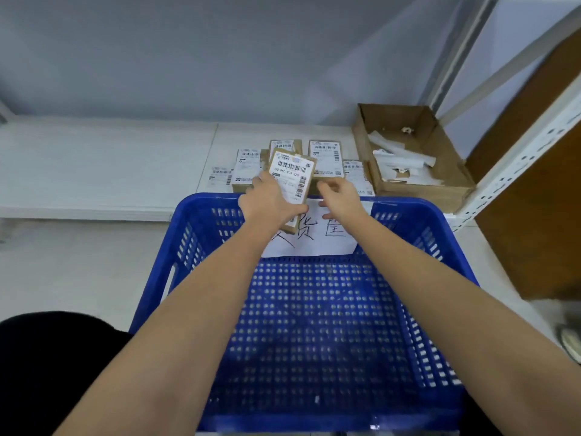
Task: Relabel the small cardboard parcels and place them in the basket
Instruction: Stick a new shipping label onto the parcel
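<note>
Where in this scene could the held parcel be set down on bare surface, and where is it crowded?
Free: the blue basket floor, from its paper sign to the near rim; the white shelf left of the parcels. Crowded: the parcel cluster behind the basket, and the scrap-filled cardboard box to its right. The left hand grips the held parcel.

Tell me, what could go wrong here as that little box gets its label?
The left hand holds the parcel by one side, above the basket rim; a weak grip might drop it in before it is relabelled. The right hand works close to the parcels on the shelf and could knock them.
</note>
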### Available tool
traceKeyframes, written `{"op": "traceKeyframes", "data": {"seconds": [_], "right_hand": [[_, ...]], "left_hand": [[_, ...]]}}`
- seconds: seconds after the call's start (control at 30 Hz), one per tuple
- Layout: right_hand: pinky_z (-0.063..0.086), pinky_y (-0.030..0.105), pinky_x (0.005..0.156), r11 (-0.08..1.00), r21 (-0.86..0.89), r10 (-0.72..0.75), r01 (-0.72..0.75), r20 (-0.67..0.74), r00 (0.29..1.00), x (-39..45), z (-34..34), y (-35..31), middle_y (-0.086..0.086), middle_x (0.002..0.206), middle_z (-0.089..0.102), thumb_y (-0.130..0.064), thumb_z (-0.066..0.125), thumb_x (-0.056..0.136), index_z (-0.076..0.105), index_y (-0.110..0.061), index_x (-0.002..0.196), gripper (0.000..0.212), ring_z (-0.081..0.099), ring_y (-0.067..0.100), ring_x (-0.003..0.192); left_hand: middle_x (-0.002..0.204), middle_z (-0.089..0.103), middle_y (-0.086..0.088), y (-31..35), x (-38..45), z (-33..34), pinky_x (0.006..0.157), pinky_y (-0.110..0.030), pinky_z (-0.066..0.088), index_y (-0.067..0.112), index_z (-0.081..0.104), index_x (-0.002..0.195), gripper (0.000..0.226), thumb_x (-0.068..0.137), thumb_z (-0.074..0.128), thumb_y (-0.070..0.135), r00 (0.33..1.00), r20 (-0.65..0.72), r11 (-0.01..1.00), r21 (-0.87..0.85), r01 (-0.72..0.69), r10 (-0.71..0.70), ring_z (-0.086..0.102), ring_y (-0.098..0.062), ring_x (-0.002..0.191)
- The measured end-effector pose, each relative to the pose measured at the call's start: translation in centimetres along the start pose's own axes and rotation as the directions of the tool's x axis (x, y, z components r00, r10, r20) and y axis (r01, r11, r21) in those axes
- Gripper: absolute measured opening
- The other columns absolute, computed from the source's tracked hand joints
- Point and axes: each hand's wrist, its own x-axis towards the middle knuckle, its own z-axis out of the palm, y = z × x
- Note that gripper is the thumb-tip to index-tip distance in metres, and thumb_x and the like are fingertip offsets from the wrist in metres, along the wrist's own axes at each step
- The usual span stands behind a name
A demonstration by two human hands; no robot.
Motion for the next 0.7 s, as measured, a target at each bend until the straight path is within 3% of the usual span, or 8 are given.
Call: {"op": "traceKeyframes", "data": {"seconds": [0.13, 0.3, 0.5, 0.7], "right_hand": [[0.047, 0.036, 0.085, 0.904, -0.411, -0.157, 0.119, -0.060, 0.986, 3.5, 0.1, -2.3, 0.007, 0.109, 0.065, -0.028, 0.051, 0.095, 0.052, -0.014, 0.126, 0.034, 0.060, 0.025, 0.096], [0.044, 0.036, 0.085, 0.695, -0.709, -0.211, 0.119, -0.044, 0.976, 8.0, 0.6, -4.2, 0.014, 0.131, 0.048, -0.030, 0.050, 0.095, 0.047, -0.011, 0.131, 0.040, 0.052, 0.032, 0.114], [0.042, 0.040, 0.093, 0.599, -0.801, -0.062, 0.000, -0.046, 0.997, 12.8, 0.0, -3.4, 0.016, 0.137, 0.040, -0.043, 0.052, 0.093, 0.037, -0.010, 0.136, 0.057, 0.042, 0.034, 0.123], [0.043, 0.036, 0.080, 0.464, -0.885, -0.058, -0.049, -0.085, 0.995, 13.7, 0.9, -2.5, 0.014, 0.130, 0.043, -0.064, 0.055, 0.082, 0.036, -0.019, 0.135, 0.072, 0.048, 0.032, 0.117]], "left_hand": [[0.131, 0.046, -0.012, 0.1, 3.3, -1.4, 0.081, -0.039, 0.043, 0.004, 0.026, 0.139, 0.106, 0.067, 0.071, 0.067, 0.999, -0.021, 0.999, 0.040, 0.037, -0.036, 0.052, -0.029, 0.114], [0.126, 0.045, -0.011, 0.8, 6.7, -2.2, 0.071, -0.034, 0.035, 0.004, 0.034, 0.131, 0.096, 0.069, 0.069, 0.068, 0.997, -0.067, 0.998, 0.046, 0.032, -0.029, 0.051, -0.026, 0.112], [0.120, 0.048, -0.009, 1.0, 9.9, -2.3, 0.069, -0.033, 0.036, 0.004, 0.037, 0.130, 0.097, 0.068, 0.065, 0.074, 0.999, -0.047, 0.991, 0.131, -0.010, 0.017, 0.054, -0.024, 0.106], [0.115, 0.049, -0.007, 0.7, 11.7, -2.1, 0.068, -0.032, 0.037, 0.006, 0.040, 0.127, 0.094, 0.069, 0.060, 0.077, 0.999, -0.028, 0.990, 0.141, -0.011, 0.015, 0.057, -0.023, 0.103]]}}
